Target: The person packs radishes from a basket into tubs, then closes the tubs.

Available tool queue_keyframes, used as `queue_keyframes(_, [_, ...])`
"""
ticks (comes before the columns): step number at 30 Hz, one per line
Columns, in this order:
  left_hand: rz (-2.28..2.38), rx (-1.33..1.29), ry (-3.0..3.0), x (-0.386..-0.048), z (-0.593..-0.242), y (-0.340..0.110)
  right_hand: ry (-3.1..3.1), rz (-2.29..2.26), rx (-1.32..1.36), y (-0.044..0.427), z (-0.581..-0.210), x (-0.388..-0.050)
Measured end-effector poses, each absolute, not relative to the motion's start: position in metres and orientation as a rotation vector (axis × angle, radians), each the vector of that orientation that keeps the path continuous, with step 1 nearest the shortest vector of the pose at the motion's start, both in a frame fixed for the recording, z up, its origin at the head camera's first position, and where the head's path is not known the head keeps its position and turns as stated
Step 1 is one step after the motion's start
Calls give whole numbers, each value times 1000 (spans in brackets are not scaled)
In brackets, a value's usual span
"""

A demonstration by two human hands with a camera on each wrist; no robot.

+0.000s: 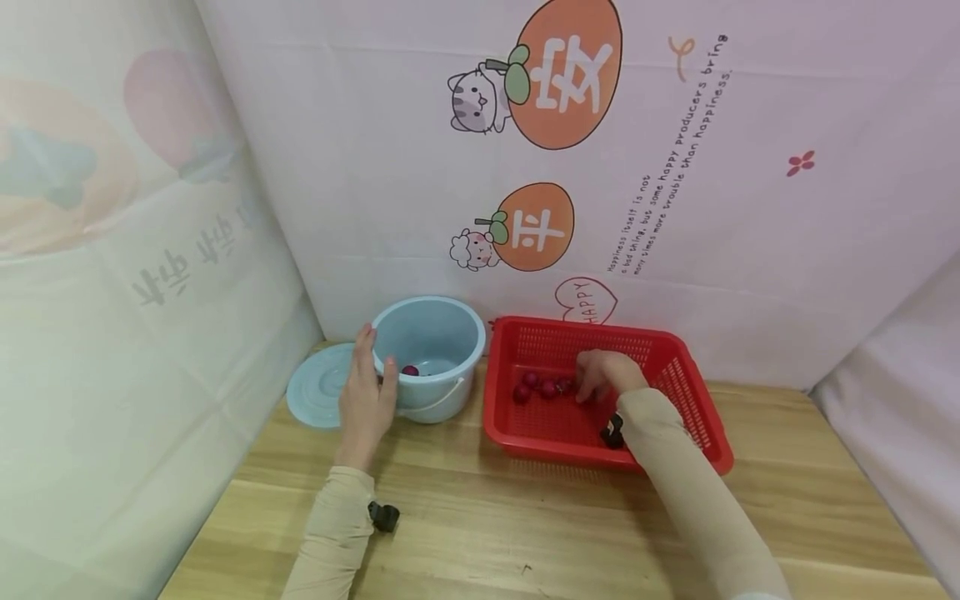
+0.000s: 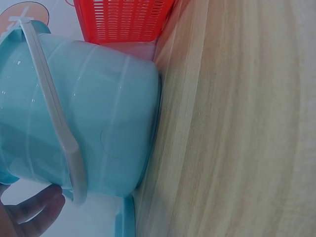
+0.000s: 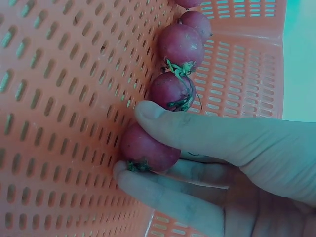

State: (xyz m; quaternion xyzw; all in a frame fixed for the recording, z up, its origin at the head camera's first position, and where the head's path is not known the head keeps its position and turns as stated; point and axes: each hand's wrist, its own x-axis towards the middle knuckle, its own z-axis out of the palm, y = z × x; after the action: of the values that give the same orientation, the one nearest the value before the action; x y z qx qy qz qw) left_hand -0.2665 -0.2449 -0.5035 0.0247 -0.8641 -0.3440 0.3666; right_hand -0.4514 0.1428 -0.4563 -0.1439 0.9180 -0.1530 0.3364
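A light blue bucket (image 1: 442, 400) with a pale handle (image 2: 59, 118) stands on the wooden table, a small red tomato (image 1: 410, 370) visible inside. At its left side, my left hand (image 1: 366, 404) touches the bucket with fairly straight fingers. My right hand (image 1: 611, 372) reaches into a red perforated basket (image 1: 517, 429). Close up in the right wrist view, its thumb and fingers pinch a cherry tomato (image 3: 148, 148) with a green calyx. Several more cherry tomatoes (image 3: 181, 45) lie in a row beyond it on the basket floor.
A round light blue lid (image 1: 318, 387) lies behind the left hand, left of the bucket. Printed white cloth (image 1: 375, 167) hangs behind and at both sides of the table (image 1: 465, 517). Black wrist devices sit on both sleeves.
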Motion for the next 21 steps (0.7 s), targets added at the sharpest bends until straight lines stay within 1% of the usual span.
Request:
queue_keyframes(5, [-878,56,-2217,-267,-503,-245,2392,-388,-392,143,-458,-454])
queue_keyframes(6, [-880,56,-2216,-267,-503,-245,2388,-393,-376,141,-451,-449])
queue_keyframes(12, [-878,57,-2215,-269,-502,-246,2406,-426,-355,139,-443,-445])
queue_keyframes(17, [-877,48,-2215,-268,-505,-246,2465,-448,-402,143,-430,-443])
queue_keyframes(21, [-882,43,-2219,-267,-504,-246,2476,-602,-480,147,-423,-447])
